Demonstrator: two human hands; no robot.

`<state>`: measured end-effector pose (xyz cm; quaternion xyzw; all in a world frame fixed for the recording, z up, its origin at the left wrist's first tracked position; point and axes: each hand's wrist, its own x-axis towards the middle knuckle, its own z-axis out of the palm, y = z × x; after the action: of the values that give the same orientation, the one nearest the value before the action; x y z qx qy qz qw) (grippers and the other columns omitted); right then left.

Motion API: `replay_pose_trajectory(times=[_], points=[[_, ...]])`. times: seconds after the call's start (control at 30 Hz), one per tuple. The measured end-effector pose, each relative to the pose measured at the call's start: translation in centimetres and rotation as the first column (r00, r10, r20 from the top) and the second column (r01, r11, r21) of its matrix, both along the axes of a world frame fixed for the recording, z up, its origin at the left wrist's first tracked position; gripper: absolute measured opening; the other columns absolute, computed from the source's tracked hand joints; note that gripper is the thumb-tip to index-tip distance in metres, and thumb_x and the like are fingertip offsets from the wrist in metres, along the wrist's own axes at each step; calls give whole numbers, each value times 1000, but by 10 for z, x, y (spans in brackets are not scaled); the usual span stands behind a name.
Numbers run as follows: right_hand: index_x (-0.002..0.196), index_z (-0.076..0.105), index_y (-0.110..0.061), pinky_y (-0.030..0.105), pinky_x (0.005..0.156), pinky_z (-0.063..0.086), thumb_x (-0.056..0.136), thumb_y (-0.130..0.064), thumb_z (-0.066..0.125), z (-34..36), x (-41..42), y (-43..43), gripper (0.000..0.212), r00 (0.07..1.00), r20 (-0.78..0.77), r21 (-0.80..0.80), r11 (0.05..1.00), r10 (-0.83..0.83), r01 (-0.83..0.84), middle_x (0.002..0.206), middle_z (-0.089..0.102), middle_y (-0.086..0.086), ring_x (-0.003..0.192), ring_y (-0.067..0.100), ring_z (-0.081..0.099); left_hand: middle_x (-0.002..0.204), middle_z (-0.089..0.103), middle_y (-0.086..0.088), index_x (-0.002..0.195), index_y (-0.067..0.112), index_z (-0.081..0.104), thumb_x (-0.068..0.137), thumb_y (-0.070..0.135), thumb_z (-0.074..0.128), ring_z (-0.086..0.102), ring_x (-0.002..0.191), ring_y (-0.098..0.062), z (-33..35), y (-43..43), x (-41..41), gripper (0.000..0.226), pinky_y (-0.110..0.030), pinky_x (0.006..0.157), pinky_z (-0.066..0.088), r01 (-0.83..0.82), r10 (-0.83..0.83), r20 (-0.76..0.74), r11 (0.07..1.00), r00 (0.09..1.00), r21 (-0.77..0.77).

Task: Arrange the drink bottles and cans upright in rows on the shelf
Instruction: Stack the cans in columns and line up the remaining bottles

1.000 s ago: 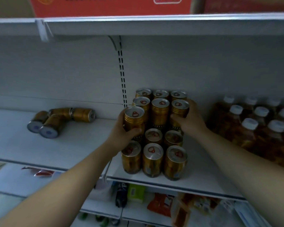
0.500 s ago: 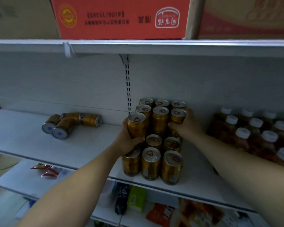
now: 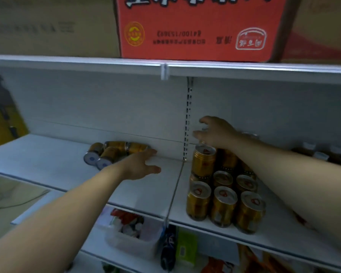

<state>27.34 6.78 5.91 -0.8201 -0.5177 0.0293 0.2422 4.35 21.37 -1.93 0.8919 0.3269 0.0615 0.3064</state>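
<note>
Several gold cans stand upright in rows on the white shelf, with more cans stacked on top of them at the back. Three gold cans lie on their sides further left on the shelf. My left hand hovers open over the bare shelf, just right of the lying cans, holding nothing. My right hand floats open above the stacked cans, fingers spread, touching none that I can see. Brown bottles with white caps stand at the far right, partly hidden by my right arm.
A red carton and brown cartons sit on the shelf above. A slotted upright runs down the back wall. Below the shelf are a clear bin of packets, a green pack and other goods.
My left hand let go of the stacked can and moved left toward the lying cans. My right hand lifted off the stack and opened. The view swung left and up.
</note>
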Motion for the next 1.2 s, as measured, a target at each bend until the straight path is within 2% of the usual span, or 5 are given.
replay_pose_trajectory(times=[0.23,0.53,0.93,1.1,1.2], points=[[146,33,-19,26,89,32,87,-58,57,-24,-103,115,75,993,-29,-132,984,117,-120,152,33,7,131,25,39,138,47,-6,142,34,32,82,48,63,49,118,-25,-4,78,-112,68,-27,88,36,-130,140,-98,986,985,101],[140,41,-18,31,92,40,84,-55,60,-70,-191,216,70,991,-6,-281,951,135,-131,140,47,9,123,26,48,148,37,-6,145,27,30,86,45,61,42,129,-25,-27,152,-188,69,-34,102,34,-198,207,-155,978,966,72],[113,59,-6,32,64,44,84,-71,45,-128,-193,306,72,982,-157,-445,895,-104,24,114,62,15,91,30,59,141,45,-8,141,24,35,84,43,63,47,123,-27,-59,242,-145,67,-34,98,39,-349,343,-72,928,937,-128],[73,52,-13,30,54,46,77,-79,45,-143,-186,320,67,960,-250,-462,887,-129,-1,77,57,8,68,23,58,91,57,-6,126,10,47,87,46,56,56,81,-21,-58,270,-98,54,-30,66,47,-422,432,-21,869,902,-257],[77,57,-17,29,58,42,76,-73,54,-151,-188,322,56,936,-322,-411,912,-143,-2,79,60,7,73,22,58,107,59,-13,124,6,44,86,47,56,59,95,-29,-62,279,-84,57,-30,71,42,-384,376,-79,908,923,-167]])
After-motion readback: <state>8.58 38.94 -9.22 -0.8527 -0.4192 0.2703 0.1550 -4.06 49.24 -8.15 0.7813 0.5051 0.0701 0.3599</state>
